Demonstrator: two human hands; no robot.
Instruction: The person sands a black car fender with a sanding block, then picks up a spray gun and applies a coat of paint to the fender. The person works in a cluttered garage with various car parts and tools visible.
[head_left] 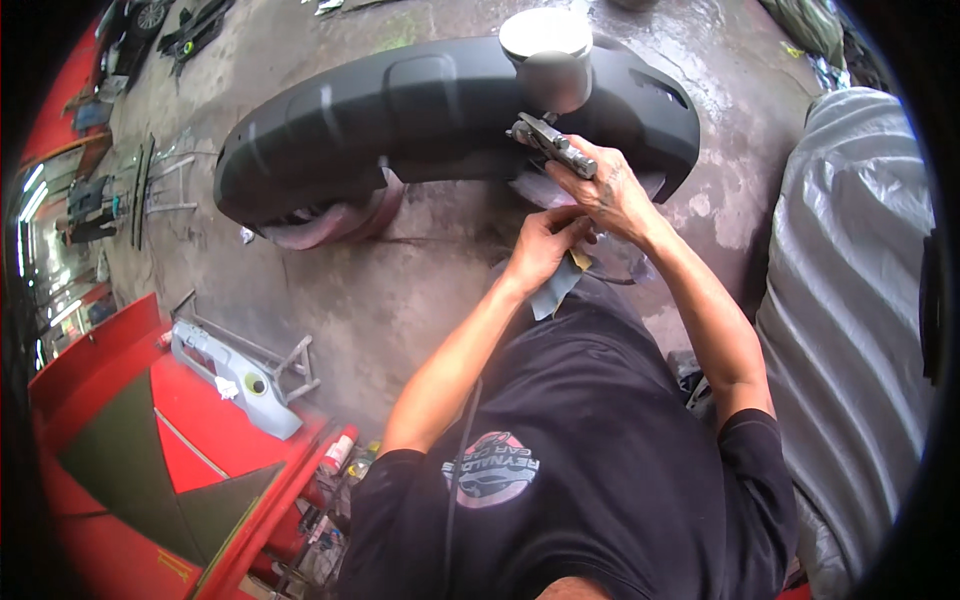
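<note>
My right hand (612, 195) is wrapped round the grip of a metal spray gun (553, 145), whose cup (556, 82) with a pale round top stands above the bumper. Just below it, my left hand (543, 248) is closed, its fingertips pinched together by the lower end of the gun's grip. What those fingers hold is hidden. A grey-blue sheet with a tan piece (557, 290) shows beneath the left hand; I cannot tell whether it is gripped. Beyond both hands lies a long dark grey car bumper (400, 115), resting on plastic-wrapped supports (340, 222).
Silvery plastic sheeting (850, 290) covers something large at my right. At lower left are a red car panel (205, 425), a light grey part (235, 375) and a metal stand (290, 365). Bottles and cans (340, 450) crowd beside the red panel. The floor (330, 300) is stained concrete.
</note>
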